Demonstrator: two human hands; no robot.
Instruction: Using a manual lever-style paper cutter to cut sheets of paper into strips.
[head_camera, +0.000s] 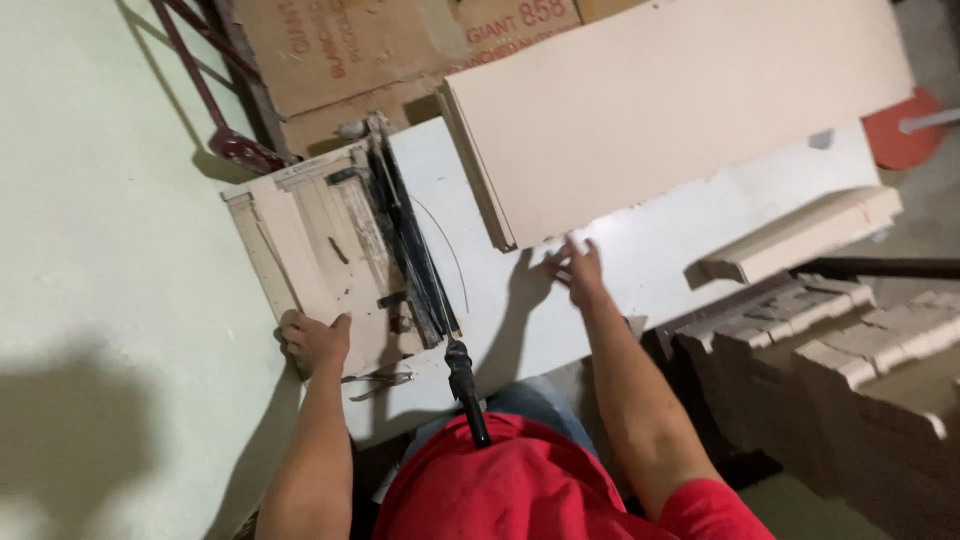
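1. The manual tile cutter (380, 250) lay in front of me on the white board (650, 250), its black rails running away from me and its black handle (467, 390) pointing back at my red shirt. A beige tile (300, 260) sat on its bed, left of the rails.

2. My left hand (315, 340) was curled over the near corner of that tile, fingers wrapped on the edge. I judged that a loose grip there could let the tile twist on the bed, so any scored line would run crooked.

3. My right hand (580, 268) was spread flat, fingers wide, resting on the white board just below the near edge of the big beige tile stack (680, 110). It held nothing. That stack lay tilted across the board, and a push from my fingertips could have slid it off its far side, or trapped my fingers under its edge.

4. The handle stuck out past the board toward my body. Leaning in could have knocked it and jolted the rails while my left hand was close beside them.

5. A pair of pliers (378, 380) lay at the near edge of the board just beside my left wrist, and an elbow could have swept it off.

6. Profiled trim pieces (800, 240) sat to my right with more stacked below (850, 340), easy to chip if anything slid that way.
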